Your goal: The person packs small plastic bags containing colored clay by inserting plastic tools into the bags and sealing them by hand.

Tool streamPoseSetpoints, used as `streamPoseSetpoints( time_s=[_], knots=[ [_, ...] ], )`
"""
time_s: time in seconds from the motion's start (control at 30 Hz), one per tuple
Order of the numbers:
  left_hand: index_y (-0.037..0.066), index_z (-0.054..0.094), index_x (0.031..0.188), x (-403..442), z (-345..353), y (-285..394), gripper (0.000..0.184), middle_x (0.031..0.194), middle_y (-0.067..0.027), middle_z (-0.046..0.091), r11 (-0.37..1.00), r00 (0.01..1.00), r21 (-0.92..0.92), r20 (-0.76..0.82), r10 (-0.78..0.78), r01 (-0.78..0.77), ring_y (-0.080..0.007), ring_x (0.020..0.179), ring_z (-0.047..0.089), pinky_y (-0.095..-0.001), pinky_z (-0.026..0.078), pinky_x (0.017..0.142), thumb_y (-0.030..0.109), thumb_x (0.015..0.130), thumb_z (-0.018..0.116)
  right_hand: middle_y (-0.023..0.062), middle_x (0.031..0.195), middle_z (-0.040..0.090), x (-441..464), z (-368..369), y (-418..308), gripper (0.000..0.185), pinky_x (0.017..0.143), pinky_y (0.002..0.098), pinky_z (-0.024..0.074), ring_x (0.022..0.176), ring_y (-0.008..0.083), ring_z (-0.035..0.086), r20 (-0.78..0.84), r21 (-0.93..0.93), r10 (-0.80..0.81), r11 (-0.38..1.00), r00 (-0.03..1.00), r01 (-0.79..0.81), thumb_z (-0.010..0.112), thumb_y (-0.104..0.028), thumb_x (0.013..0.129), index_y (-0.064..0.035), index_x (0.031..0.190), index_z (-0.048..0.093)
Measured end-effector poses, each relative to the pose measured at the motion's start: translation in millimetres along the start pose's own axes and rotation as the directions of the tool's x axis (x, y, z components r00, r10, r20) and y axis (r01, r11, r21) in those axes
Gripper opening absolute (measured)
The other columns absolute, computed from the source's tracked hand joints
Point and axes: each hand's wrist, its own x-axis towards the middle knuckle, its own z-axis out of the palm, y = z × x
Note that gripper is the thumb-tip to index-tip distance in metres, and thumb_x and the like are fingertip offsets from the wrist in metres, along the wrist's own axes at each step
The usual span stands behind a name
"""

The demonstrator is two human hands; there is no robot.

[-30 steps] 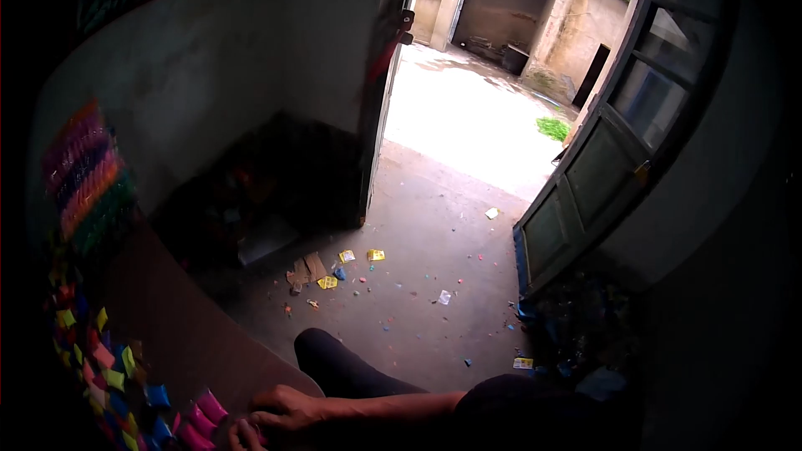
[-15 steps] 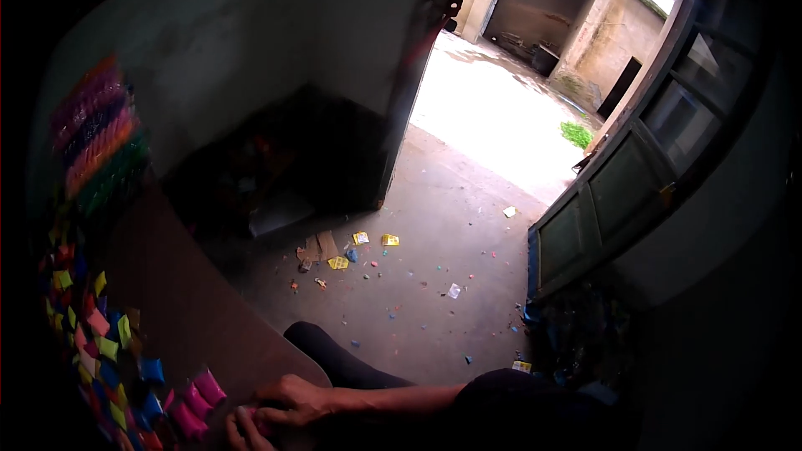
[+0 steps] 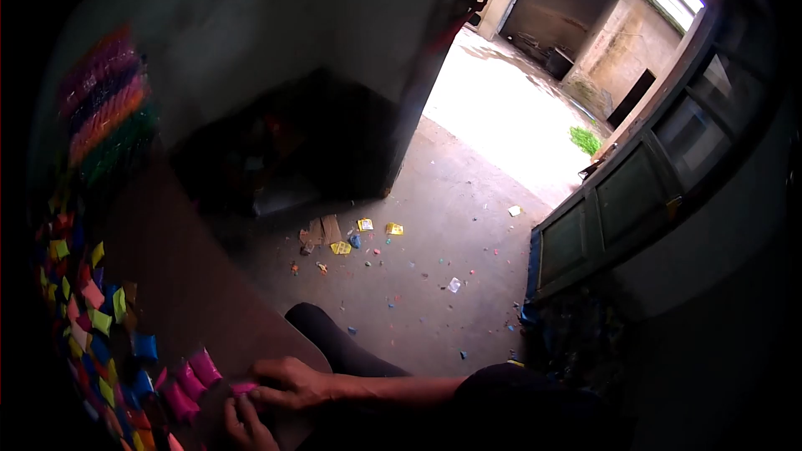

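A small magenta packet (image 3: 242,387) is pinched between my two hands at the table's edge. My right hand (image 3: 288,382) has its fingers closed on the packet's near end. Just below it, my left hand (image 3: 248,428) comes in with bent fingers touching the packet's lower side; its wrist is lost in shadow. Right beside my fingertips lie several more shiny magenta packets (image 3: 191,376) in a row on the brown table (image 3: 213,284). A blue packet (image 3: 144,347) rests a little farther left.
Along the table's left side spreads a heap of colourful packets (image 3: 100,321), with stacked sheets of packets (image 3: 109,100) behind. My knee (image 3: 322,326) is beside the table. Scraps and yellow wrappers (image 3: 341,247) litter the floor. An open door (image 3: 614,192) leads to a bright yard.
The view has shifted slightly. My hands have moved a little toward the magenta row, and the packet between them shows more clearly.
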Motion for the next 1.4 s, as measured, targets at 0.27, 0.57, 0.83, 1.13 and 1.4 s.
streamPoseSetpoints(
  time_s=[0.27, 0.57, 0.83, 1.13, 1.4],
  knots=[
    [0.003, 0.063, 0.093, 0, 6, -18, 0.018, 0.086, 0.002, 0.058, 0.902, 0.992, -0.43, 0.125, 0.025, 0.031, -0.0071, 0.079, 0.048, -0.0251, 0.041, 0.069, 0.018, 0.099, 0.07, 0.0177, 0.083, 0.064, 0, -4, -9, 0.02, 0.065, 0.0386, 0.0484, 0.074, 0.0209, 0.064, -0.078, -0.004, 0.176, 0.984, 0.981, -0.177, 0.074, -0.021, 0.098, -0.0014, 0.1, 0.067],
    [0.002, 0.062, 0.088, 6, 5, -9, 0.017, 0.074, 0.0011, 0.055, 0.949, 0.981, -0.27, 0.052, 0.186, -0.166, -0.0067, 0.069, 0.048, -0.0262, 0.04, 0.061, 0.012, 0.098, 0.071, 0.0088, 0.104, 0.072, 4, 1, -22, 0.026, 0.086, 0.0294, 0.0531, 0.096, 0.0145, 0.066, -0.088, 0.27, 0.248, 0.938, 0.965, -0.217, 0.071, -0.019, 0.102, 0.0032, 0.117, 0.068],
    [0.003, 0.062, 0.086, 12, 6, -10, 0.022, 0.071, -0.0014, 0.051, 0.92, 0.963, -0.332, 0.098, 0.252, -0.207, -0.0083, 0.066, 0.046, -0.0278, 0.039, 0.059, 0.016, 0.095, 0.075, 0.0088, 0.104, 0.073, 3, -4, -21, 0.025, 0.086, 0.0286, 0.0523, 0.095, 0.014, 0.066, -0.075, 0.19, 0.258, 0.952, 0.963, -0.24, 0.071, -0.018, 0.103, 0.0034, 0.116, 0.071],
    [0.002, 0.068, 0.093, 5, -1, -8, 0.018, 0.07, -0.0087, 0.06, 0.938, 0.969, -0.262, 0.031, 0.245, -0.228, -0.015, 0.061, 0.054, -0.0321, 0.045, 0.057, 0.018, 0.096, 0.074, 0.0059, 0.101, 0.071, 2, 2, -26, 0.018, 0.086, 0.0267, 0.0505, 0.094, 0.0128, 0.064, -0.092, 0.173, 0.277, 0.95, 0.956, -0.259, 0.065, -0.008, 0.102, 0.0038, 0.113, 0.071],
    [0.002, 0.064, 0.087, 11, 0, -11, 0.029, 0.067, -0.0099, 0.055, 0.936, 0.955, -0.262, 0.118, 0.273, -0.236, -0.0167, 0.057, 0.05, -0.0344, 0.042, 0.055, 0.027, 0.099, 0.074, 0.0038, 0.095, 0.069, 0, -4, -20, 0.013, 0.081, 0.0256, 0.0482, 0.089, 0.0108, 0.061, -0.06, 0.094, 0.195, 0.977, 0.979, -0.189, 0.068, -0.007, 0.1, 0.0039, 0.107, 0.071]
  ],
)
